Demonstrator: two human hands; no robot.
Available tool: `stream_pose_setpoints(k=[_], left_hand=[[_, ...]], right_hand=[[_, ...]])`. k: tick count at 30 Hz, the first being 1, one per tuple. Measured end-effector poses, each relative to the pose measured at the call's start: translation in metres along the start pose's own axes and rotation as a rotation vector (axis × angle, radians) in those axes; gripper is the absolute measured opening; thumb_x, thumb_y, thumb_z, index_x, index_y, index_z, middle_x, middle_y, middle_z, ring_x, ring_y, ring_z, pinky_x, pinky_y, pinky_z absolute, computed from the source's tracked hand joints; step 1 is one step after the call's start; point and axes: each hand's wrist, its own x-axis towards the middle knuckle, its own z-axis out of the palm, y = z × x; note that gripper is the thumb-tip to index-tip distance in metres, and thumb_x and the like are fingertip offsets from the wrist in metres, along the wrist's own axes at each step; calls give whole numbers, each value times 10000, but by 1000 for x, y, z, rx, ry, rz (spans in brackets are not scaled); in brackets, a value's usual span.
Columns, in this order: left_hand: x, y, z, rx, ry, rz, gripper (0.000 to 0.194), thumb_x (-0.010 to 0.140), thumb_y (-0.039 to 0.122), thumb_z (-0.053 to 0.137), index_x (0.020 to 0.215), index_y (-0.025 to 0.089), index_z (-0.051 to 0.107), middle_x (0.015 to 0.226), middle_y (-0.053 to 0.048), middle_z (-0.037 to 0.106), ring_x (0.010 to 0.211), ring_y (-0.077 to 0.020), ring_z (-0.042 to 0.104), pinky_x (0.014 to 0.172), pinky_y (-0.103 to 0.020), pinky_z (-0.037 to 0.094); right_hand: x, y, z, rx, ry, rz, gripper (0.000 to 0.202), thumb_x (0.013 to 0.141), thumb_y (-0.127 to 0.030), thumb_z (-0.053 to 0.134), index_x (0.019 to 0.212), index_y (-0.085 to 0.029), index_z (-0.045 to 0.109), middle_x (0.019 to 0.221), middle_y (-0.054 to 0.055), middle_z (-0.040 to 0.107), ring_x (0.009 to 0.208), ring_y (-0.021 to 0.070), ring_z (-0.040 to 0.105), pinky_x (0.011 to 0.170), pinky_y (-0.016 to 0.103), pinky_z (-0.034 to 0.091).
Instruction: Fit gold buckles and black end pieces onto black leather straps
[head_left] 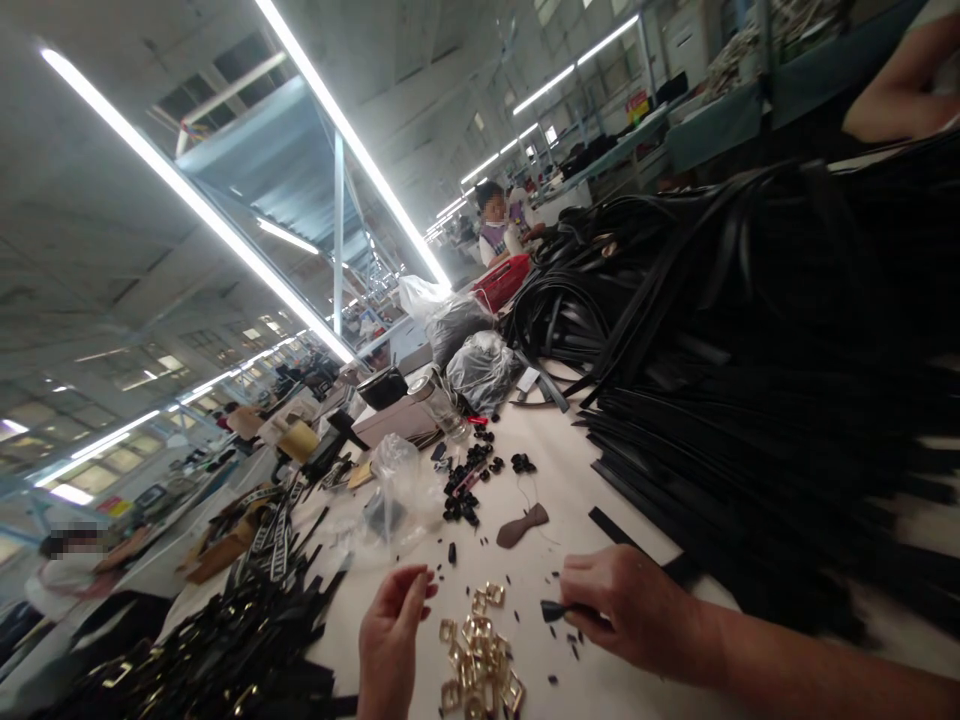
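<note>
My right hand (622, 605) rests on the white table (562, 480) and pinches the end of a small black strap piece (553, 610). My left hand (391, 630) hovers just left of a heap of gold metal buckles (480, 655), fingers curled together; whether it holds something small I cannot tell. Tiny black bits are scattered between both hands. A brown leather tab (523, 526) lies a little beyond them.
A big pile of long black straps (750, 380) fills the right side. Black straps with buckles (225, 650) lie at the left. Small black parts (469, 480), clear plastic bags (397, 490), a box and a red basket (501, 282) stand farther back. Other people work nearby.
</note>
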Motion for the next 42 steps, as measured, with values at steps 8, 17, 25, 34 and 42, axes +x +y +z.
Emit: stream_pose_setpoints(k=[8, 17, 25, 34, 42], left_hand=[[76, -11, 42, 470, -217, 199, 132, 742, 308, 638, 799, 210, 706, 768, -22, 675, 699, -200, 614, 697, -311, 448], [87, -10, 87, 451, -216, 218, 178, 656, 43, 655, 570, 195, 619, 699, 8, 545, 700, -166, 502, 720, -286, 358], [1, -12, 75, -256, -151, -242, 323, 669, 389, 801, 848, 164, 654, 856, -82, 720, 777, -182, 689, 648, -236, 539], [-87, -13, 95, -830, 15, -618, 320, 522, 98, 913, 732, 182, 687, 669, -4, 732, 532, -95, 665, 494, -113, 535], [-89, 1, 89, -840, -151, -464, 423, 487, 297, 943, 855, 171, 778, 702, -62, 737, 572, -113, 666, 564, -144, 554]], right_hand=[[0, 4, 5, 10, -20, 34, 94, 752, -118, 609, 731, -188, 549, 759, -9, 626, 663, 133, 582, 555, 272, 288], [0, 6, 4, 26, -23, 81, 74, 762, -139, 607, 743, -187, 554, 779, 5, 639, 676, 146, 593, 561, 267, 294], [1, 4, 4, 92, 65, 118, 56, 789, -143, 619, 761, -184, 593, 764, 1, 635, 690, 141, 601, 604, 249, 340], [-2, -12, 4, 187, 173, -4, 55, 821, -183, 597, 766, -181, 602, 704, -6, 596, 629, 120, 538, 570, 241, 336], [-7, -23, 8, 197, 69, -109, 96, 749, -168, 612, 710, -186, 527, 673, -27, 542, 574, 104, 464, 520, 236, 292]])
